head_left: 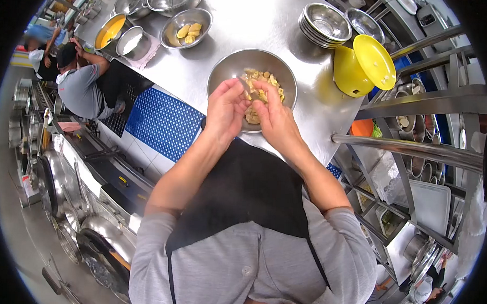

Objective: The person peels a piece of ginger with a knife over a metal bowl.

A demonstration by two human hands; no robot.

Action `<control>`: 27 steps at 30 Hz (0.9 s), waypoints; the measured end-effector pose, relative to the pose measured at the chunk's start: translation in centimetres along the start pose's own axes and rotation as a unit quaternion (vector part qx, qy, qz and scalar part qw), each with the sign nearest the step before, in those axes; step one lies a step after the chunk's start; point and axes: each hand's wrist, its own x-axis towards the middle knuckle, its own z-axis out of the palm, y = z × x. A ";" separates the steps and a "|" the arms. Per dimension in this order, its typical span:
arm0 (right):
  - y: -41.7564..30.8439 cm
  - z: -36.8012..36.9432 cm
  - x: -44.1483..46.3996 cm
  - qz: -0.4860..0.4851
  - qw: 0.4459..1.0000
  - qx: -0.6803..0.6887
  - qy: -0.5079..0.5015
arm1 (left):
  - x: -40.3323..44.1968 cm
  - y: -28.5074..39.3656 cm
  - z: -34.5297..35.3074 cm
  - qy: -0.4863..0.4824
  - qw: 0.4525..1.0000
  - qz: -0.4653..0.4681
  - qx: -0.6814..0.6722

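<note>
The chunks, yellow and brownish, lie in the big metal bowl on the steel counter. Above the bowl's near half, both hands meet. The left hand has its fingers curled and its thumb and forefinger pinched on a small piece. The right hand has its forefinger and thumb partly spread and reaching toward that piece; the fingers overlap too much to tell whether it grips it too.

Beyond the big bowl, to its left, a smaller metal bowl holds a few yellow lumps. Farther left of the big bowl, a metal pot with something white in it stands beside a pink cloth, and next to that pot a pan holds orange liquid. At the counter's far left from the big bowl sits a strainer.

Right of the big bowl and beyond it stands a stack of metal bowls. Nearer, also to its right, is a yellow tub with a round yellow lid tilted against it; its inside is hidden.
</note>
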 end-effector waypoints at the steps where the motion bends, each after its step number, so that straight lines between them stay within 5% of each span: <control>1: 0.3 0.3 -0.1 -0.033 0.999 -0.002 0.016 | 0.0 0.2 -0.1 -0.003 1.000 0.002 0.004; 4: 2.0 0.7 0.5 -0.035 0.998 -0.036 0.044 | -0.5 -0.4 -0.5 -0.025 0.999 -0.009 0.041; 7: 1.6 -2.3 1.9 0.246 0.926 0.267 -0.103 | -1.0 -0.2 0.0 -0.079 0.995 -0.037 0.039; 21: 0.2 -1.1 -1.4 0.000 1.000 -0.021 -0.017 | 0.3 0.8 0.8 -0.065 0.995 -0.068 -0.038; 27: 0.3 -1.0 -1.1 -0.012 0.997 -0.070 -0.027 | 0.4 0.6 0.5 -0.034 0.995 -0.077 -0.058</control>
